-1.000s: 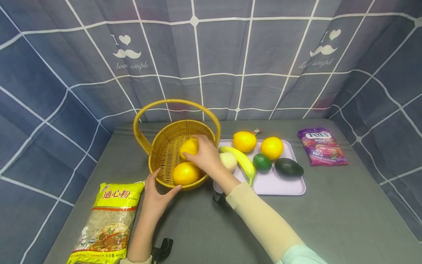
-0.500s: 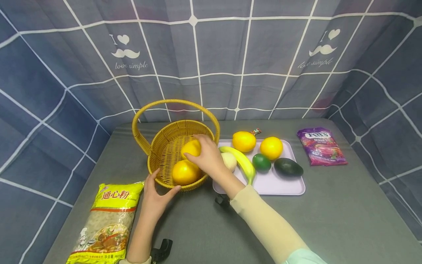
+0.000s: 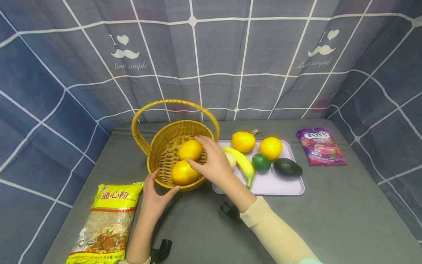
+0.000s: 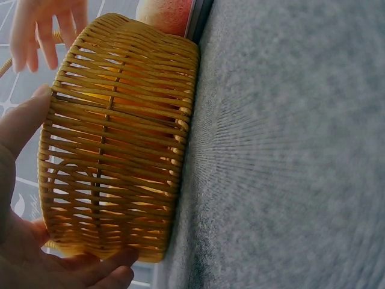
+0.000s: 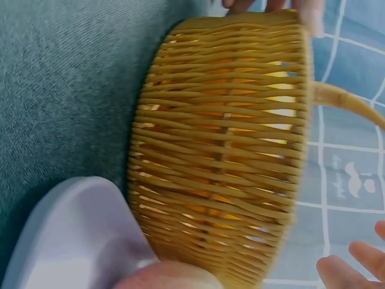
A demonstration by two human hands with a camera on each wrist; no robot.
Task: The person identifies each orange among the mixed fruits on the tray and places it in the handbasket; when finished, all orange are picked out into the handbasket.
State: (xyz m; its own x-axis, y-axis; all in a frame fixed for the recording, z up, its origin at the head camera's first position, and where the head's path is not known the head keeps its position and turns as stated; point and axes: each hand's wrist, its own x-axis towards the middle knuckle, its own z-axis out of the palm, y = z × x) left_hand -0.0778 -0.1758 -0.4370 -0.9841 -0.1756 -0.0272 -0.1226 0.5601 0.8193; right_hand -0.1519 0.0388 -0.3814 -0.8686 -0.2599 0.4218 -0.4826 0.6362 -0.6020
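Two oranges [image 3: 185, 172] lie side by side in the round wicker basket [image 3: 157, 156], which has a tall hoop handle. My left hand [image 3: 155, 200] holds the basket's near left side, thumb at the rim and fingers against the woven wall [image 4: 120, 144]. Over the basket's right rim hovers my right hand [image 3: 213, 161], its fingers loosely bent and holding nothing. The farther orange [image 3: 190, 150] sits just left of those fingers. In the right wrist view only some fingertips [image 5: 343, 271] of the right hand show, apart from the basket.
Right of the basket, a pale lilac tray [image 3: 277, 189] carries a banana [image 3: 244, 165], a lemon [image 3: 243, 142], an orange [image 3: 271, 148], a green fruit [image 3: 261, 162], an avocado [image 3: 288, 167] and a partly hidden peach [image 4: 168, 15]. A pasta bag [image 3: 107, 220] lies left, a candy bag [image 3: 321, 146] right.
My right hand has let go of the farther orange in the basket and drawn back to the right. My left hand stays at the basket.
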